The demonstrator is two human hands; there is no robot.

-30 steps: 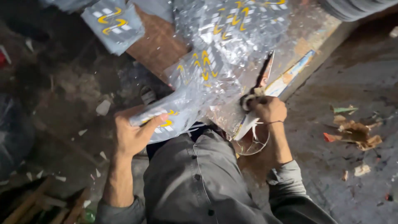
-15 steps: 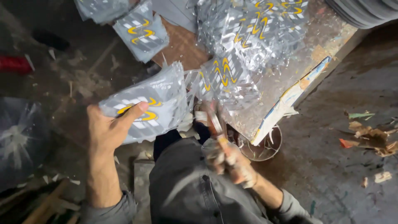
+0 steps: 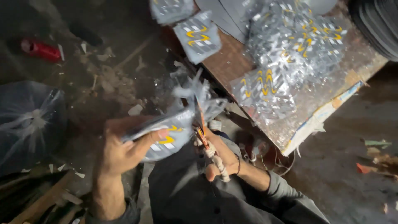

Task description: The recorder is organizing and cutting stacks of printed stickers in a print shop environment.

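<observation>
The left hand (image 3: 124, 151) pinches a stack of silver packets (image 3: 166, 132) while the right hand (image 3: 217, 155), closed on scissors (image 3: 201, 124), cuts its far edge. Beyond both hands, many cut packets (image 3: 290, 54) cover the desk (image 3: 226, 66); this stack remains unfinished.

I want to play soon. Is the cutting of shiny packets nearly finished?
Not yet. Some cut packets lie at the table's far end. The left hand holds one packet while the right hand works scissors on it. A shiny heap waits.
</observation>
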